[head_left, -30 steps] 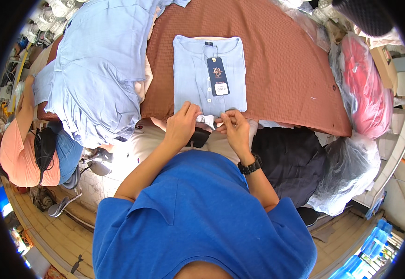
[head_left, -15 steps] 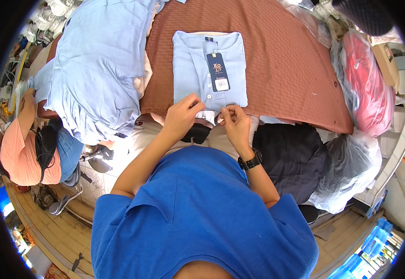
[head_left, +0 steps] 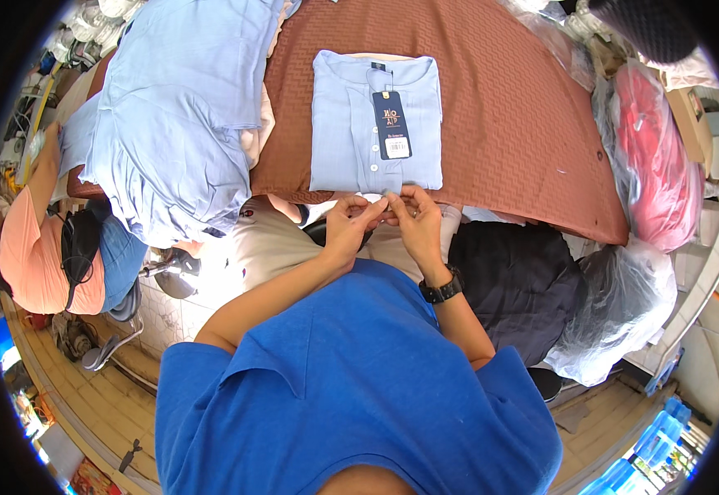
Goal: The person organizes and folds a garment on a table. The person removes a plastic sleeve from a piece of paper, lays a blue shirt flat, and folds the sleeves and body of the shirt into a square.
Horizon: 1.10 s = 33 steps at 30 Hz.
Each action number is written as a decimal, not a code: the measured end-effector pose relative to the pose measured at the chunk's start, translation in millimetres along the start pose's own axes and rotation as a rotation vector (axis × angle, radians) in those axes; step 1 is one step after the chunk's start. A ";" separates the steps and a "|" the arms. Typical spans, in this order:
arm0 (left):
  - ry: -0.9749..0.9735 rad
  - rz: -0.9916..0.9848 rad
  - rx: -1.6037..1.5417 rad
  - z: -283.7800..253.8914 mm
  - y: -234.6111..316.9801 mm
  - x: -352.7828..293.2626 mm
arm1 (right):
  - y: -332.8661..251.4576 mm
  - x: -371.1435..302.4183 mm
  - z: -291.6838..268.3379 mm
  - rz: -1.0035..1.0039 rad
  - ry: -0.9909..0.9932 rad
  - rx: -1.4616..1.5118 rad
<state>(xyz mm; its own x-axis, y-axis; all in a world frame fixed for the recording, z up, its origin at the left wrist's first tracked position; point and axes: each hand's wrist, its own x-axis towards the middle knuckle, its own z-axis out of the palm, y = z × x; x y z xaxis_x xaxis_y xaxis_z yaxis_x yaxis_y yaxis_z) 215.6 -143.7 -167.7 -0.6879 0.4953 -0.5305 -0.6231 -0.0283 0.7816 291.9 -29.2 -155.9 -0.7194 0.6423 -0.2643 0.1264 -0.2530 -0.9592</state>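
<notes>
A folded light blue shirt with white buttons lies at the near edge of the brown-covered table. On its front rests a dark hang tag with a white label, tied near the collar by a thin cord. Just below the shirt's lower edge my two hands meet, fingertips together. My left hand is closed in a pinch, its thumb and finger reaching toward the right. Against it my right hand, with a black watch on the wrist, is pinched too. A bit of white shows between them; what the fingers hold is too small to name.
A big heap of light blue garments covers the table's left side. The brown cloth spreads to the right. Black fabric and clear plastic sit beside my right arm. Another person in an orange top is at the far left.
My left hand has moved right and slightly down, and its fingertips now meet those of my right hand. The shirt and tag look much the same, shifted slightly in the picture.
</notes>
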 end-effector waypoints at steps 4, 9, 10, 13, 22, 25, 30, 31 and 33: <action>0.106 -0.035 0.045 11.9 13.8 4.4 | 6.7 0.3 -2.0 -0.052 -0.011 -0.002; 0.104 -0.034 -0.002 12.2 11.8 5.0 | 7.6 0.9 -4.4 -0.088 0.005 -0.054; 0.093 0.009 0.036 9.0 10.4 4.4 | 7.6 1.0 -4.4 -0.099 0.016 -0.040; 0.064 0.148 0.118 -3.8 4.4 4.6 | 3.0 -0.7 -4.5 -0.064 0.019 -0.025; 0.083 0.241 0.183 -22.9 -1.3 -2.3 | -6.7 -10.7 -1.0 -0.517 0.225 -0.596; 0.030 0.143 0.231 -21.3 0.9 -8.0 | -36.1 -15.5 -0.2 -0.754 0.126 -0.898; 0.248 0.374 0.191 -21.1 -7.0 3.5 | -45.5 20.6 -4.5 -1.047 -0.175 -1.104; 0.260 0.385 0.178 -23.0 -4.5 4.1 | -42.7 26.0 -4.6 -1.070 -0.212 -1.107; 0.284 0.408 0.149 -27.7 1.1 5.1 | -39.2 32.9 -7.3 -1.084 -0.244 -1.126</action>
<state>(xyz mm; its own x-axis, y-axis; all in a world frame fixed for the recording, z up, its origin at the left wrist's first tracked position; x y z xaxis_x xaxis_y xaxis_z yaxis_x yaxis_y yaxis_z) 201.0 -165.3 -178.7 -0.9506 0.2137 -0.2252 -0.2380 -0.0358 0.9706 268.3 7.1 -127.8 -0.8755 -0.0010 0.4832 -0.1579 0.9457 -0.2840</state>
